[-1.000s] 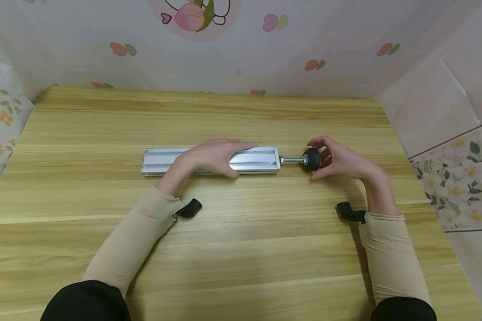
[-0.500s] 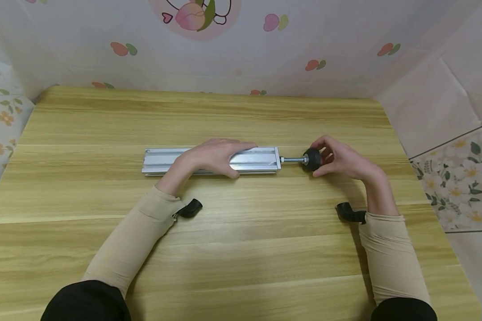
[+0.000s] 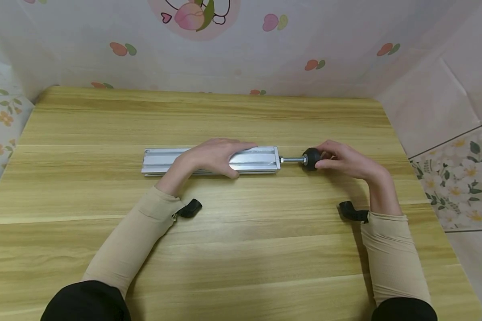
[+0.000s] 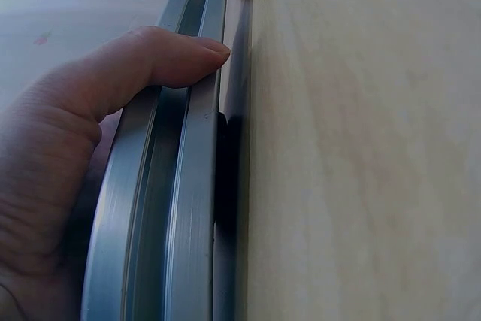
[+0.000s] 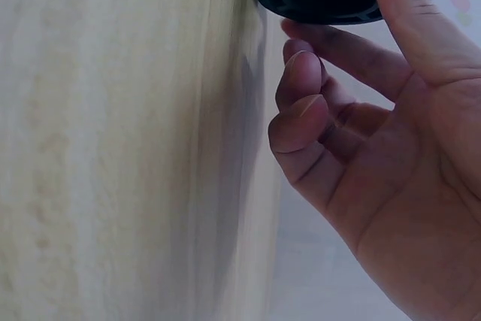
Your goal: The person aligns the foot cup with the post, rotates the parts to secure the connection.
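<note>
A silver aluminium profile (image 3: 261,159) with grooved sides lies lengthwise on the table. My left hand (image 3: 214,156) reaches over its middle and grips it, thumb on the near side; the left wrist view shows the thumb (image 4: 188,62) pressed across the groove. From the profile's right end cap sticks a threaded rod (image 3: 293,159) with a nut by the cap, ending in a black levelling foot (image 3: 311,159). My right hand (image 3: 345,160) pinches the foot's right side between thumb and fingers. In the right wrist view, the thumb overlaps the foot's rim (image 5: 319,13) and the other fingers curl below.
The wood-grain table (image 3: 241,249) runs back to a wall covering (image 3: 233,62) with fruit prints. Patterned sheets also hang at left and right. A black wrist camera (image 3: 189,208) juts from the left sleeve, another black camera (image 3: 351,211) from the right one.
My right hand has shifted slightly right, its thumb and forefinger drawing closer together on the foot. My left hand and the profile have stayed put.
</note>
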Demonstrator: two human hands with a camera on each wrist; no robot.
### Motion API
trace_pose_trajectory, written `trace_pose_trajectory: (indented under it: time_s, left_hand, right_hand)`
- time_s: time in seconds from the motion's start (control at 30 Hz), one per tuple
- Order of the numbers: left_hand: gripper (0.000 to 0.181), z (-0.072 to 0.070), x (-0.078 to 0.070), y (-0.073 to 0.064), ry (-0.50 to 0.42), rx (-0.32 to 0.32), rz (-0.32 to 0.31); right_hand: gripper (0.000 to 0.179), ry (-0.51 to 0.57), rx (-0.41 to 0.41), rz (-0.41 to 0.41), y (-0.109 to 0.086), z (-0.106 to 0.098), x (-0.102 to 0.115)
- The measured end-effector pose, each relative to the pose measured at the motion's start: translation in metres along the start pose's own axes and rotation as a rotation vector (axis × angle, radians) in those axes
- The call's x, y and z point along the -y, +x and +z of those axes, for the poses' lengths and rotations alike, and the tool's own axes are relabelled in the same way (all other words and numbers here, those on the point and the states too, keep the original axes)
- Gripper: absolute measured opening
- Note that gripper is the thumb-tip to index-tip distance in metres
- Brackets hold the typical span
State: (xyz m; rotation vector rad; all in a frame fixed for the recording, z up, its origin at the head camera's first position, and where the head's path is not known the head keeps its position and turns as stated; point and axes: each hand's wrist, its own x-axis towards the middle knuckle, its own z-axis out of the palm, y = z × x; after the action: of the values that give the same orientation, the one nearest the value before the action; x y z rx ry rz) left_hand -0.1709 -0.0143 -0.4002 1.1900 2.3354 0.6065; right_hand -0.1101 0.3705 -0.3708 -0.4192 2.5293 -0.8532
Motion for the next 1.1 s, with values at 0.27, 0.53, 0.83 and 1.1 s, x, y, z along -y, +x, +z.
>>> trace_pose_trajectory:
  time_s: [0.27, 0.53, 0.83, 1.1]
  left_hand:
    - [0.093, 0.000, 0.000, 0.000, 0.004, 0.007, -0.007]
    - [0.093, -0.001, -0.001, 0.000, -0.002, 0.011, -0.014]
    - [0.093, 0.000, -0.001, 0.000, 0.001, 0.013, -0.016]
    - [0.094, -0.001, 0.000, 0.000, -0.004, 0.010, -0.009]
  right_hand:
    - [0.022, 0.015, 0.017, 0.065, 0.000, 0.000, 0.001]
    - [0.019, -0.024, 0.015, 0.093, 0.002, -0.001, 0.003]
    - [0.069, 0.080, -0.002, 0.092, 0.002, 0.000, 0.007]
    - [0.081, 0.081, -0.038, 0.054, 0.011, 0.007, 0.012]
